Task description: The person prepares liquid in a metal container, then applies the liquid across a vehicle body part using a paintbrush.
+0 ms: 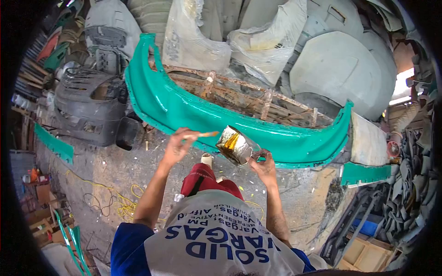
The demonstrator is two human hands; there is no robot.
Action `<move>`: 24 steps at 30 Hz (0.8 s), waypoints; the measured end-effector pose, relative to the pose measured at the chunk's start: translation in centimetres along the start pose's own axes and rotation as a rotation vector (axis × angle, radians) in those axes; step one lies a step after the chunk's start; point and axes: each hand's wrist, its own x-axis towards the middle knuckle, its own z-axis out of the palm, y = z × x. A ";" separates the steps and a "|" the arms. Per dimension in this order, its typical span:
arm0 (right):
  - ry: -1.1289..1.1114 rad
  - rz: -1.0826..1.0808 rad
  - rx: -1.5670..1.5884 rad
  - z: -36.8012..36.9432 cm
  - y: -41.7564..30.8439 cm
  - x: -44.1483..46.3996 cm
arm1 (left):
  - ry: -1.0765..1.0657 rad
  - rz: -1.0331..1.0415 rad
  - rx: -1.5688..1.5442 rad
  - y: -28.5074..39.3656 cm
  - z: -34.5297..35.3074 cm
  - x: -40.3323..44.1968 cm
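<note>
My left hand is closed round the handle of a small brush, its tip pointing right towards the container. In my right hand is a silvery, open-topped container, tilted, with shiny amber liquid or coating showing inside. Both hands are held in front of a long, glossy green bumper-shaped piece. That piece curves up at both ends and lies against a rusty metal frame. The brush and the container are apart.
Grey moulded panels and plastic-wrapped pieces stack behind. A dark bumper stands at left. Green strips lie at both sides. Yellow cord coils on the littered floor. Dark scraps pile up at right.
</note>
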 end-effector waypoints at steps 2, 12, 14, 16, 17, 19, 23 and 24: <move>-0.026 -0.021 -0.015 1.2 0.0 -0.1 | -0.235 0.031 0.105 3.3 0.6 0.5; -0.038 -0.103 -0.084 5.5 -3.2 -1.1 | -0.460 0.189 0.306 0.7 1.8 0.2; -0.043 -0.121 -0.060 6.6 -3.5 -0.6 | -0.315 0.069 0.138 -3.7 1.1 -0.8; -0.026 -0.103 -0.055 7.6 -5.1 -0.2 | -0.167 -0.065 -0.036 -5.4 -0.2 -1.0; -0.017 -0.078 -0.050 8.3 -5.8 0.0 | -0.069 -0.280 -0.128 -6.5 -0.9 -1.2; -0.010 -0.028 -0.037 10.3 -5.0 1.6 | 0.035 -0.493 -0.227 -9.0 -2.6 -1.4; -0.030 0.167 0.085 14.2 -7.9 2.9 | 0.164 -0.749 -0.643 -13.7 -5.9 -0.8; -0.007 0.168 0.081 15.3 -7.9 3.3 | 0.176 -0.771 -0.713 -14.7 -6.7 -0.6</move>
